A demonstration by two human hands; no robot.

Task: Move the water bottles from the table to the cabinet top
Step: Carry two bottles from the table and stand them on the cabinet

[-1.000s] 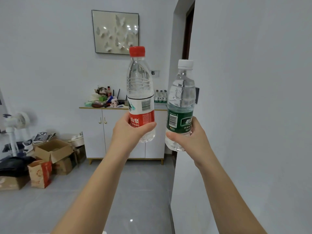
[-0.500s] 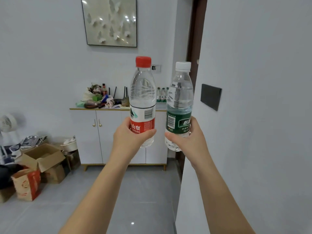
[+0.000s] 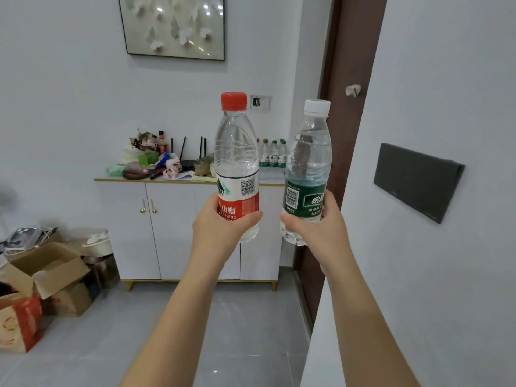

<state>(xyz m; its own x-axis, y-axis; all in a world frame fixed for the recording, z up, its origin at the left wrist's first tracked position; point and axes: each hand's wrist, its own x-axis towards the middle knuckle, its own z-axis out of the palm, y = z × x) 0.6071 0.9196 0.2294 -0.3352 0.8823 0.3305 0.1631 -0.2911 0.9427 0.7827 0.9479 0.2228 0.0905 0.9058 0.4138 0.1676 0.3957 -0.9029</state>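
My left hand (image 3: 220, 227) is shut around the lower part of a clear water bottle with a red cap and red label (image 3: 236, 157), held upright. My right hand (image 3: 315, 233) grips a second upright bottle with a white cap and green label (image 3: 308, 163). Both are raised in front of me, side by side but apart. Straight ahead stands the white cabinet (image 3: 173, 227) with a gold-edged top. Several small green-label bottles (image 3: 272, 156) stand at the right end of the cabinet top, partly hidden behind the bottles I hold.
A pile of clutter and a black router (image 3: 156, 160) fill the left and middle of the cabinet top. Open cardboard boxes (image 3: 47, 277) sit on the floor at left. A white wall with a dark panel (image 3: 416, 182) is close on my right, beside a brown door frame (image 3: 346, 107).
The cabinet has grown larger and nearer in view. Both bottles stay held upright, and the view has shifted left around the wall corner, uncovering the dark panel and door frame.
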